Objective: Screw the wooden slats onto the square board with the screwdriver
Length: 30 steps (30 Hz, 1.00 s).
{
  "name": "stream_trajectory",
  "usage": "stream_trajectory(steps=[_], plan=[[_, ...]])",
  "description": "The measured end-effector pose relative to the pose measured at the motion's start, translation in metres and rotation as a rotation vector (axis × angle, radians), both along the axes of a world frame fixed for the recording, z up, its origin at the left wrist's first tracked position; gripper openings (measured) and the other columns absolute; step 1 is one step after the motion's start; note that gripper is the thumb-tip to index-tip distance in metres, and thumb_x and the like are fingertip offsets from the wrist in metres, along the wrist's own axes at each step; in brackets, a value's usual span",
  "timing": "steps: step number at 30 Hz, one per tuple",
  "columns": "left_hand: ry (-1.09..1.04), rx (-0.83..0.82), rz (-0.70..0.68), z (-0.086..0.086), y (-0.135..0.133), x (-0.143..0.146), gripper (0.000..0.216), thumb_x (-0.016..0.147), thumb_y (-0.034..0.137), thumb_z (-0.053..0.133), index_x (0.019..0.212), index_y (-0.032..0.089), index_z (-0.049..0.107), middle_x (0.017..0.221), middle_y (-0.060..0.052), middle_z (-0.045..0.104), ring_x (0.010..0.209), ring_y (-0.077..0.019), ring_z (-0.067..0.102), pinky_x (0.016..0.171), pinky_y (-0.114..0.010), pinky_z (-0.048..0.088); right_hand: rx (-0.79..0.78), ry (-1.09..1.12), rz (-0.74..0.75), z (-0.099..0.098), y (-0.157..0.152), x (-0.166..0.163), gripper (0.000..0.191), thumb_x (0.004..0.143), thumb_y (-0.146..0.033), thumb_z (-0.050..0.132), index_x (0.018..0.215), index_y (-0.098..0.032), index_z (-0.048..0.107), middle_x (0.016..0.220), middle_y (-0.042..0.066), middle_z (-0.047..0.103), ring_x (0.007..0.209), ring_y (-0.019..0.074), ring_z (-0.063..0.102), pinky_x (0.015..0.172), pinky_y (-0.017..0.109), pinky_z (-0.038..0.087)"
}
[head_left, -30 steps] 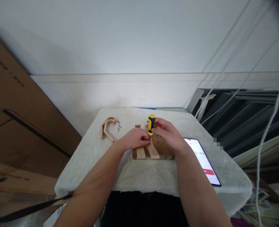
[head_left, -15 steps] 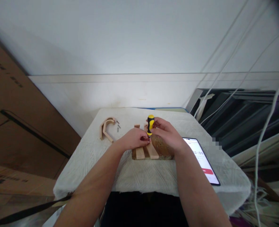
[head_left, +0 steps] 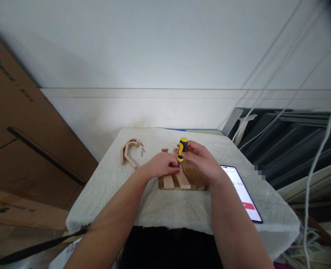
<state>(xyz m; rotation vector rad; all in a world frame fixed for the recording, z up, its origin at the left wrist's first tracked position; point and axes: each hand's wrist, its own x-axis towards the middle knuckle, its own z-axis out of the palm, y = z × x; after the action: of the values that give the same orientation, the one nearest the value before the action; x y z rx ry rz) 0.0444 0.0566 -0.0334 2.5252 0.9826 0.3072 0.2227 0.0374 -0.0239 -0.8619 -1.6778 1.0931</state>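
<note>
My right hand [head_left: 199, 158] grips a short yellow and black screwdriver [head_left: 183, 145], which stands nearly upright with its tip down. At that tip the fingers of my left hand [head_left: 164, 164] are pinched together; what they hold is too small to make out. Beneath both hands, two pale wooden strips, a left strip [head_left: 168, 182] and a right strip [head_left: 183, 181], lie across a dark brown wooden block [head_left: 196, 178]. The screwdriver tip meets the right strip, partly hidden by my left fingers.
Two curved wooden pieces [head_left: 126, 152] lie at the left on the cloth-covered table [head_left: 112, 198], beside several small screws [head_left: 142, 151]. A phone [head_left: 245, 198] with a lit screen rests right of my right forearm. A large cardboard box [head_left: 36, 149] stands at left; white cables [head_left: 316, 164] hang at right.
The view has shifted slightly, moving everything a little right in the picture. The screwdriver handle now leans slightly more to the right. Both hands keep their holds.
</note>
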Motion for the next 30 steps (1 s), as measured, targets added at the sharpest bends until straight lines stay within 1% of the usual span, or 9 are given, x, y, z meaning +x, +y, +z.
stream_trajectory(steps=[3,5,8,11,16,20,23,28,30], plan=[[0.005,0.008,-0.003,-0.001,0.000,0.000,0.015,0.081,0.023,0.058,0.078,0.015,0.071,0.072,0.000,0.067,0.061,-0.0097,0.052,0.057,-0.020,0.032,0.022,-0.062,-0.020,0.000,0.001,0.000,0.016,0.078,-0.035,0.063,0.084,-0.021,0.061,0.082,0.001,0.060,0.080,0.0171,0.055,0.077,0.032,0.043],[0.012,0.025,-0.005,-0.002,0.001,-0.001,0.016,0.081,0.024,0.058,0.078,0.015,0.071,0.071,0.000,0.067,0.061,-0.0098,0.052,0.057,-0.020,0.031,0.013,-0.090,-0.052,-0.003,0.003,0.000,0.019,0.077,-0.037,0.066,0.083,-0.020,0.060,0.079,0.000,0.058,0.076,0.0161,0.053,0.072,0.030,0.043],[0.010,0.053,-0.015,-0.002,0.001,-0.001,0.016,0.081,0.023,0.058,0.075,0.015,0.070,0.070,0.000,0.066,0.061,-0.0099,0.052,0.058,-0.021,0.031,-0.009,-0.076,-0.069,-0.008,0.005,0.001,0.025,0.073,-0.037,0.071,0.087,-0.020,0.057,0.081,0.000,0.057,0.075,0.0152,0.053,0.069,0.029,0.043],[0.010,0.051,-0.020,-0.001,0.001,-0.001,0.016,0.081,0.022,0.058,0.074,0.015,0.069,0.069,0.000,0.066,0.061,-0.0099,0.052,0.058,-0.021,0.031,-0.006,-0.061,-0.057,-0.009,0.005,0.001,0.025,0.073,-0.036,0.070,0.089,-0.021,0.057,0.082,-0.001,0.057,0.076,0.0154,0.053,0.071,0.029,0.043],[0.008,0.022,-0.008,-0.001,0.000,0.000,0.017,0.082,0.023,0.056,0.075,0.015,0.069,0.071,0.001,0.066,0.061,-0.0094,0.052,0.058,-0.020,0.032,0.017,-0.058,-0.033,-0.005,0.003,0.001,0.018,0.079,-0.034,0.062,0.090,-0.021,0.063,0.087,0.002,0.063,0.083,0.0177,0.057,0.079,0.033,0.043],[0.027,0.043,-0.009,-0.003,0.002,-0.001,0.019,0.083,0.025,0.055,0.074,0.014,0.068,0.067,0.000,0.065,0.059,-0.0096,0.051,0.057,-0.021,0.031,0.047,-0.118,-0.081,-0.008,0.005,0.001,0.020,0.076,-0.039,0.067,0.085,-0.021,0.063,0.078,0.000,0.060,0.074,0.0162,0.054,0.072,0.031,0.043],[0.029,0.061,-0.018,-0.004,0.002,-0.001,0.019,0.083,0.025,0.055,0.074,0.014,0.068,0.067,0.000,0.065,0.059,-0.0098,0.050,0.056,-0.021,0.029,0.044,-0.135,-0.122,-0.009,0.006,0.001,0.023,0.074,-0.040,0.069,0.083,-0.020,0.060,0.076,-0.001,0.057,0.072,0.0155,0.052,0.068,0.030,0.042],[0.008,0.046,-0.017,-0.004,0.002,-0.001,0.021,0.083,0.027,0.055,0.072,0.014,0.068,0.068,0.000,0.065,0.058,-0.0094,0.050,0.055,-0.021,0.029,0.026,-0.077,-0.057,-0.005,0.003,0.000,0.017,0.080,-0.037,0.060,0.084,-0.020,0.061,0.080,0.001,0.058,0.078,0.0166,0.054,0.074,0.031,0.042],[0.012,0.036,-0.012,-0.003,0.002,0.000,0.020,0.083,0.026,0.056,0.072,0.014,0.068,0.068,0.000,0.065,0.058,-0.0093,0.049,0.055,-0.021,0.029,0.019,-0.064,-0.038,-0.004,0.003,0.000,0.016,0.080,-0.036,0.060,0.085,-0.020,0.060,0.081,0.001,0.058,0.078,0.0164,0.054,0.074,0.031,0.042]])
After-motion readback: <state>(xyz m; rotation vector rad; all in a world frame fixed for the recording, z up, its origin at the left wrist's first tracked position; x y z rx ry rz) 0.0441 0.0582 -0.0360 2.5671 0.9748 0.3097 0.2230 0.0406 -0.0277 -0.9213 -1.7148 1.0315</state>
